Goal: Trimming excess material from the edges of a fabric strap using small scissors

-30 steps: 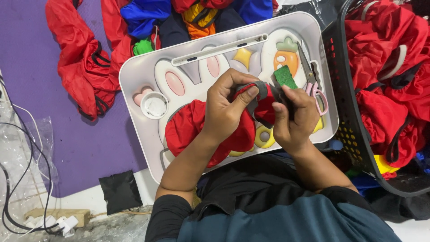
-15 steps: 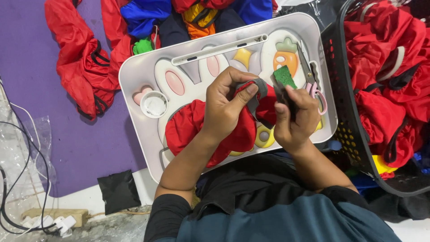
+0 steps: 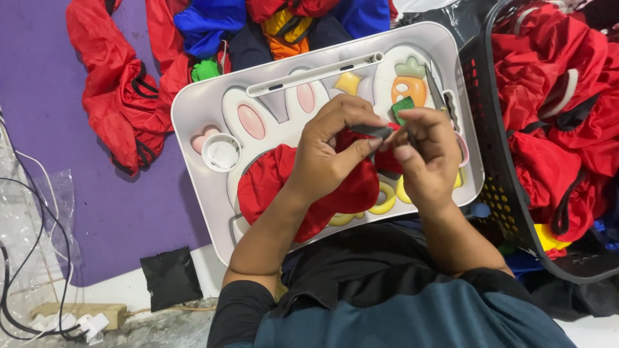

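Note:
A red fabric bag (image 3: 277,187) lies on a white lap tray (image 3: 193,113) printed with a rabbit and a carrot. My left hand (image 3: 329,158) and my right hand (image 3: 429,158) meet above it, both pinching the bag's dark strap (image 3: 373,131) between thumb and fingers. A small green piece (image 3: 403,107) shows just behind my right fingers. Yellow rings (image 3: 385,200) on the tray peek out under the red fabric.
More red bags (image 3: 119,96) lie on a purple mat (image 3: 45,77) at left, with blue and orange ones at the top. A black basket (image 3: 516,212) full of red bags stands at right. Cables and a power strip (image 3: 61,319) lie at lower left.
Both hands have stayed over the red bag, shifting their fingers slightly along the dark strap. The tray and bag have not moved.

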